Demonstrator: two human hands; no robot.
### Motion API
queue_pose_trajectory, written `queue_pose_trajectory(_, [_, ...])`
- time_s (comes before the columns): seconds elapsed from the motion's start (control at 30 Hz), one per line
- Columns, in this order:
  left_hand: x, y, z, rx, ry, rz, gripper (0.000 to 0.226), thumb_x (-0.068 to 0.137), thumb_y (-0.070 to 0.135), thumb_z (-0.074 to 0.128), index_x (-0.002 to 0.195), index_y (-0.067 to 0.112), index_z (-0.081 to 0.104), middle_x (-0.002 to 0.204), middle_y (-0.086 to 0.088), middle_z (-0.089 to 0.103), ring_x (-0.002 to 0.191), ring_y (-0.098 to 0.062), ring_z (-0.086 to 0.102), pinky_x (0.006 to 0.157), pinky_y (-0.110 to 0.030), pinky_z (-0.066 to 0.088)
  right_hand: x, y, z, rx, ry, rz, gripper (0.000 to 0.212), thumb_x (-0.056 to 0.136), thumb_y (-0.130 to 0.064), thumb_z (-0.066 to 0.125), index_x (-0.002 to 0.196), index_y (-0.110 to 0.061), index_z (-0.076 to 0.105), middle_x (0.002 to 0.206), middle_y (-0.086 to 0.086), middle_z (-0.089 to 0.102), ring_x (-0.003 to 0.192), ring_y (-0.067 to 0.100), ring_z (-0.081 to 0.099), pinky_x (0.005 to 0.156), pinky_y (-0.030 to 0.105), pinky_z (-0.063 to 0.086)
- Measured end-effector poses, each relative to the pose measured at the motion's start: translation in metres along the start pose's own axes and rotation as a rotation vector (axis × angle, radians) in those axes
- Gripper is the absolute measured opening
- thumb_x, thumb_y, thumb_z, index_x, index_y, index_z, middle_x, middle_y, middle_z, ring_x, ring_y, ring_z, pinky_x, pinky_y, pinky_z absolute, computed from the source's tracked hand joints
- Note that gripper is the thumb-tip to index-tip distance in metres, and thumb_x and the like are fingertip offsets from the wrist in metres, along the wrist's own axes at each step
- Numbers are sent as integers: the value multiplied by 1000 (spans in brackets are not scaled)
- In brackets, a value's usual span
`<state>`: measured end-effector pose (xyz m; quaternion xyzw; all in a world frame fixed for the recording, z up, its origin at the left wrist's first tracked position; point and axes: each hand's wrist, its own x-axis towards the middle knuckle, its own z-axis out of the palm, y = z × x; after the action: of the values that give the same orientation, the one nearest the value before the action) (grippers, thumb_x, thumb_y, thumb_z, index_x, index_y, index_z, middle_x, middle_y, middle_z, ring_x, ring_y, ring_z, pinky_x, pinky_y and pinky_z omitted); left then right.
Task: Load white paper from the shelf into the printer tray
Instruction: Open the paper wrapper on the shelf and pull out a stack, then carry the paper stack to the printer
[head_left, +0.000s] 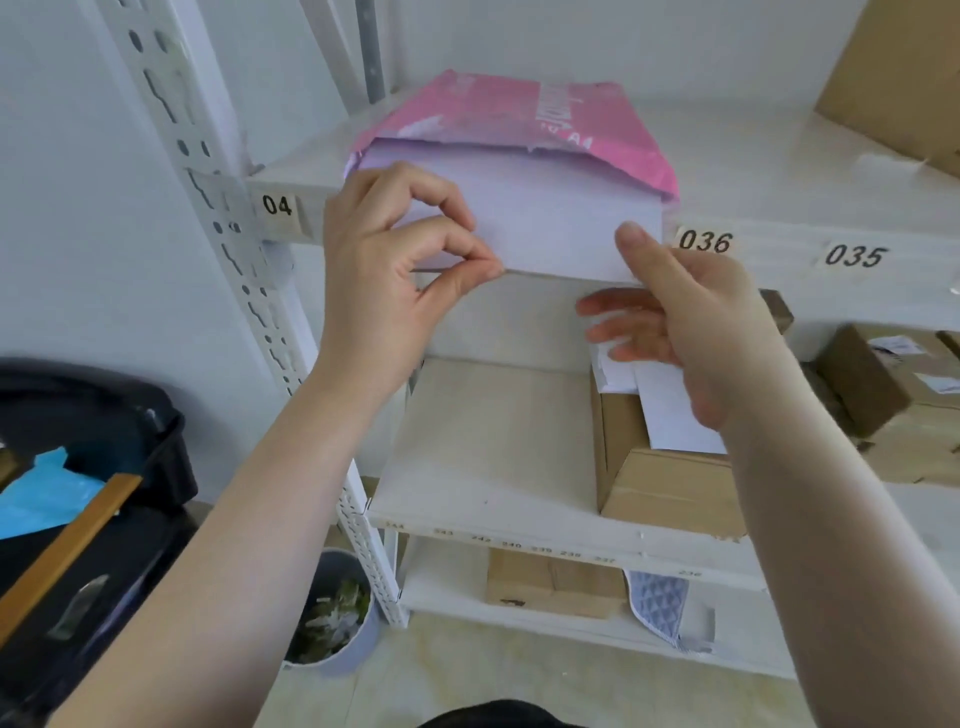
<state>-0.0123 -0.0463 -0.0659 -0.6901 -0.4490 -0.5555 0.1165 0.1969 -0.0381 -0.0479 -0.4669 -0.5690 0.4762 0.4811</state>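
Note:
A stack of white paper (540, 218) juts out of a torn pink wrapper (519, 111) on the upper shelf (779, 156), its front end hanging over the shelf edge. My left hand (395, 280) pinches the stack's left front corner between thumb and fingers. At the right front corner is my right hand (685, 322), thumb on top of the sheets and fingers spread underneath. No printer tray is in view.
Labels 04, 036 and 035 mark the shelf edge. The shelf below (493, 447) carries cardboard boxes (670, 467) with loose slips. A black bin (93, 441) stands at left, a small waste basket (332, 613) on the floor. A large carton (904, 78) sits top right.

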Motion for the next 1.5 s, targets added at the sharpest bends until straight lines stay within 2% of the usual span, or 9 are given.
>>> queue_pose_trajectory(0.13, [-26, 7, -2, 12, -16, -5, 21, 81, 35, 70, 74, 16, 75, 95, 12, 54, 98, 2, 39, 90, -47, 37, -2, -1, 0, 357, -151, 179, 23, 90, -36, 58, 102, -17, 65, 96, 3, 76, 86, 24, 74, 67, 32, 60])
queue_pose_trajectory(0.33, [-59, 18, -14, 4, -120, -122, 22, 79, 44, 68, 78, 22, 75, 101, 11, 58, 105, -6, 45, 98, -52, 36, -7, 18, 6, 287, -154, 128, 8, 93, -17, 57, 93, -14, 65, 77, -9, 76, 74, 6, 73, 63, 22, 57])
queue_pose_trajectory(0.53, [-50, -1, -40, -24, -29, -771, 75, 66, 50, 78, 127, 17, 47, 119, 6, 49, 115, -16, 54, 98, -35, 45, -31, 39, 12, 241, -140, 126, 11, 93, -16, 58, 93, -12, 67, 82, -6, 77, 76, 10, 74, 61, 22, 56])
queue_pose_trajectory(0.63, [-45, -6, -52, -468, -281, -1093, 45, 80, 43, 72, 115, 18, 60, 96, 9, 72, 82, -8, 72, 69, -26, 55, -49, 51, 15, 206, -115, 147, 10, 93, -18, 58, 92, -13, 68, 85, -5, 77, 80, 11, 74, 65, 23, 57])
queue_pose_trajectory(0.8, [-67, -15, -66, -594, -480, -1044, 18, 84, 27, 71, 100, 18, 69, 98, 1, 75, 86, -14, 74, 80, -31, 58, -88, 69, 25, 200, -119, 232, 12, 92, -19, 59, 98, -13, 68, 91, -1, 77, 82, 14, 74, 64, 26, 58])
queue_pose_trajectory(0.93, [-104, -13, -83, -600, -530, -1053, 36, 76, 28, 79, 107, 12, 70, 106, -7, 75, 96, -23, 72, 90, -41, 56, -111, 71, 30, 214, -110, 298, 20, 90, -17, 60, 108, -10, 66, 98, 2, 77, 90, 20, 73, 73, 35, 60])
queue_pose_trajectory(1.23, [-207, 16, -93, -653, -685, -1097, 18, 81, 26, 73, 97, 18, 69, 96, -1, 75, 87, -16, 73, 85, -34, 57, -206, 132, 44, 216, 158, 356, 3, 87, -15, 66, 89, -14, 68, 79, -4, 77, 72, 16, 73, 67, 35, 61])
queue_pose_trajectory(1.4, [-244, 42, -71, -672, -817, -1107, 8, 83, 22, 71, 91, 19, 70, 87, 7, 75, 77, -9, 72, 73, -26, 59, -261, 167, 23, 244, 290, 428, 6, 86, -18, 68, 90, -12, 68, 86, 0, 76, 76, 20, 73, 77, 41, 59])
queue_pose_trajectory(1.5, [-261, 64, -51, -672, -923, -1103, 15, 81, 26, 73, 95, 20, 72, 97, 2, 75, 88, -15, 72, 82, -32, 57, -292, 179, 1, 256, 385, 463, 6, 86, -17, 69, 90, -12, 68, 88, 2, 76, 80, 23, 73, 78, 43, 58])
